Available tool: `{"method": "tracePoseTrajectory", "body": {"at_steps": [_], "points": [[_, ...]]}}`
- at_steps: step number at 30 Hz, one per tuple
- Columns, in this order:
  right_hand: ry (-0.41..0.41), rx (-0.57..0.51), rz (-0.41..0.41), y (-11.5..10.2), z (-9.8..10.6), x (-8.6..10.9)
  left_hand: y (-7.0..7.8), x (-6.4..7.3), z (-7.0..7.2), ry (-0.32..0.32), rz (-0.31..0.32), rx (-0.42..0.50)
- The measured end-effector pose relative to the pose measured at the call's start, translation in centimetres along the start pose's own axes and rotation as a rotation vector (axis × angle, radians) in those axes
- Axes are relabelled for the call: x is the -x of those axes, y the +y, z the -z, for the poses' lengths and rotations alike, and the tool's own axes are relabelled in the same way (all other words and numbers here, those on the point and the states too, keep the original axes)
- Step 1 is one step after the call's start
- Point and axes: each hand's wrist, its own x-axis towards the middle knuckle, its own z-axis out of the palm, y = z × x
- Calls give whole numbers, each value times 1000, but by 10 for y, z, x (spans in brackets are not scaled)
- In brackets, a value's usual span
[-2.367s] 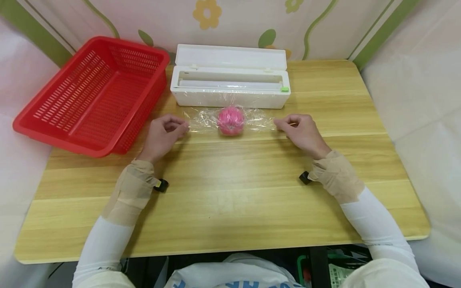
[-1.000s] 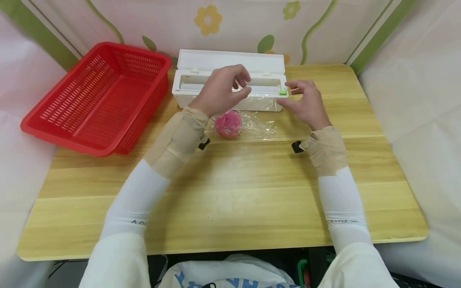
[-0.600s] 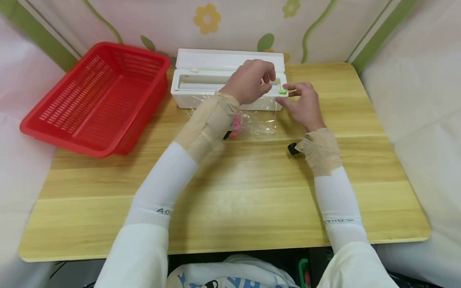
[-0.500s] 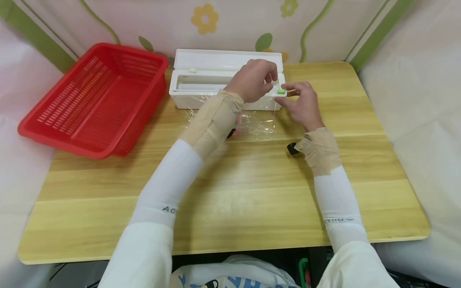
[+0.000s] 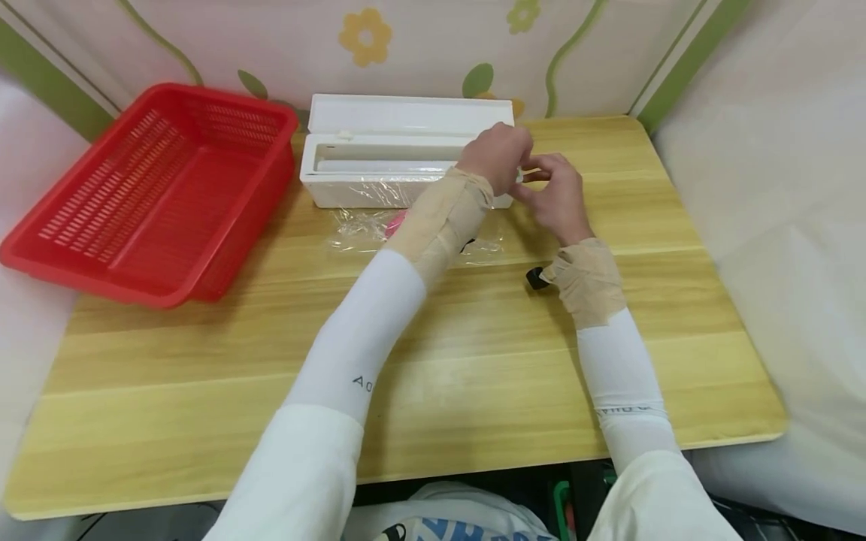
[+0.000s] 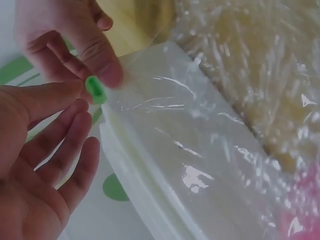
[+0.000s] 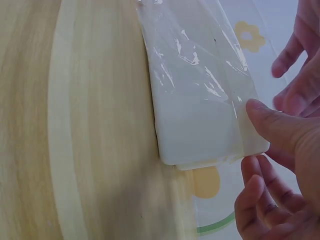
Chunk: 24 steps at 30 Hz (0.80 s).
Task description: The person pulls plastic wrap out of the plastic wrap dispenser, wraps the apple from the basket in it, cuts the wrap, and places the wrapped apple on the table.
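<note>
A white cling film dispenser (image 5: pixel 379 191) stands at the back of the table with its lid raised. My right hand (image 5: pixel 558 199) grips its right end, thumb on the front face and fingers round the end. My left hand (image 5: pixel 497 154) reaches across to the same end, its fingertips at the green slide cutter (image 6: pixel 95 90), which they appear to pinch. Clear cling film (image 5: pixel 355 229) runs from the box over its front onto the table. Beneath the film lies a round pink thing (image 5: pixel 395 222), mostly hidden by my left forearm in the head view.
A red perforated basket (image 5: pixel 149 195) stands at the table's left. A flowered curtain (image 5: pixel 419 52) hangs close behind the box. Wooden tabletop (image 5: pixel 473 406) extends in front of both arms.
My left hand has gone from the film's left edge across to the box's right end. My right hand has moved from the film's right edge to that end. The head view has shifted slightly.
</note>
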Motion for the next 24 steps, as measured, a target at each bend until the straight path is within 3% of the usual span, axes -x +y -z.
{"method": "tracePoseTrajectory", "body": {"at_steps": [13, 24], "points": [[-34, 21, -47, -5, -2, 3, -3, -6, -11, 13, 35, -18], [-5, 23, 4, -6, -7, 1, -19, -2, -5, 58, -34, -24]]}}
